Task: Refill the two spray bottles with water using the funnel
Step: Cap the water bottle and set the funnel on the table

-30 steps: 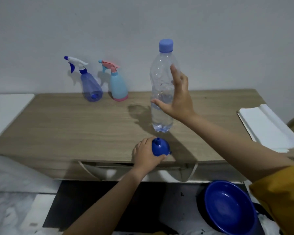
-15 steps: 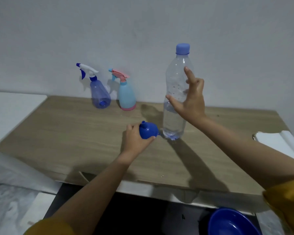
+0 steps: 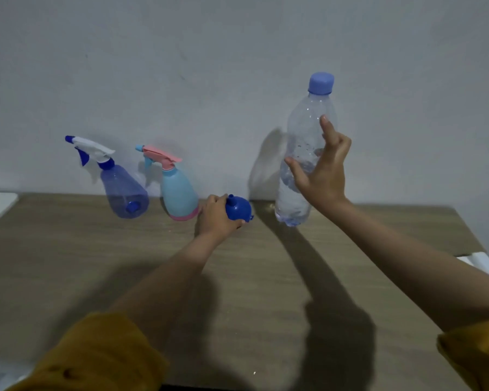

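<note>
Head view: two spray bottles (image 3: 126, 190), one funnel (image 3: 238, 209).

The left hand (image 3: 216, 218) covers the funnel's (image 3: 237, 209) near side. The right hand (image 3: 321, 170) hides part of the bottle (image 3: 305, 142). White paper (image 3: 483, 263) is cut off at the right edge.

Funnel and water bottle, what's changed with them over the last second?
The left hand carried the blue funnel from the table's near edge back beside the light blue spray bottle. The right hand moved the capped water bottle back too. Both spray bottles stayed by the wall, heads still on.
</note>
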`<state>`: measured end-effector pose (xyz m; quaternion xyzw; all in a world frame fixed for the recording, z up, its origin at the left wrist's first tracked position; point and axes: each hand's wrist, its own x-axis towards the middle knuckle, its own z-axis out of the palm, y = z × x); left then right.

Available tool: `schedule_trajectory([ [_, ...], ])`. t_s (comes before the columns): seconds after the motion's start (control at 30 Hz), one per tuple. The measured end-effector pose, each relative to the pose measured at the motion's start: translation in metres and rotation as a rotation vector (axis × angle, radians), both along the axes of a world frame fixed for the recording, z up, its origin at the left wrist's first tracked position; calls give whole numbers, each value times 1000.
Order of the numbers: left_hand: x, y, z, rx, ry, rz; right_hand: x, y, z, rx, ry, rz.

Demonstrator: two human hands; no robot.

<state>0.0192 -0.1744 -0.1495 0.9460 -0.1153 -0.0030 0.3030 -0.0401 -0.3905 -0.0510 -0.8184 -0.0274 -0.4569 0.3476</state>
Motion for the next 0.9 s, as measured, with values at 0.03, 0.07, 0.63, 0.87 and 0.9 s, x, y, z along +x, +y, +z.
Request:
schedule_trajectory([
  [0.03,4,-3,-4,7,-7,-3,4,-3,-2,-11,9,-5],
  [0.07,8,-4,-8,9,-10,0,8,-5,-3,-20,19,-10],
  [0.63,12,-18,-28,-131,49,250,19,-5,-19,-92,5,-80],
  [0.87,-40,-30,-16,-172,-194,187,-23,5,-37,-29,183,-73],
  [0.9,-52,-33,-15,-191,-223,152,-36,6,-43,-4,223,-91],
])
